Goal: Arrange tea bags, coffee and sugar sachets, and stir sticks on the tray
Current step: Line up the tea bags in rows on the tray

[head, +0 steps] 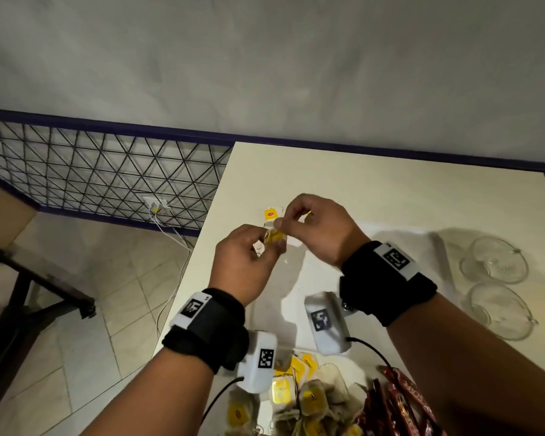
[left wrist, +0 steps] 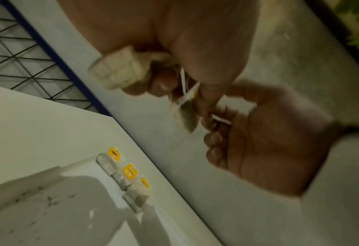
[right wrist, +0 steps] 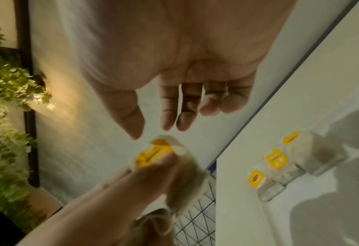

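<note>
Head view: the left hand [head: 244,262] is raised over the white tabletop [head: 375,190], fingers curled around a tea bag [head: 274,237] with a yellow tag. Just right of it, the right hand [head: 320,228] pinches near the same bag; whether it truly grips anything I cannot tell. Three tagged tea bags [left wrist: 127,174] lie in a row on the tray [left wrist: 47,208]. Two glass cups [head: 497,284] stand far right.

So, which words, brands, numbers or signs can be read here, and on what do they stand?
None can be read.
Yellow tea bag tags: red logo, blurred.
Red sachets: lettering too blurred.
Wristband markers: black-and-white code squares, no words.
</note>
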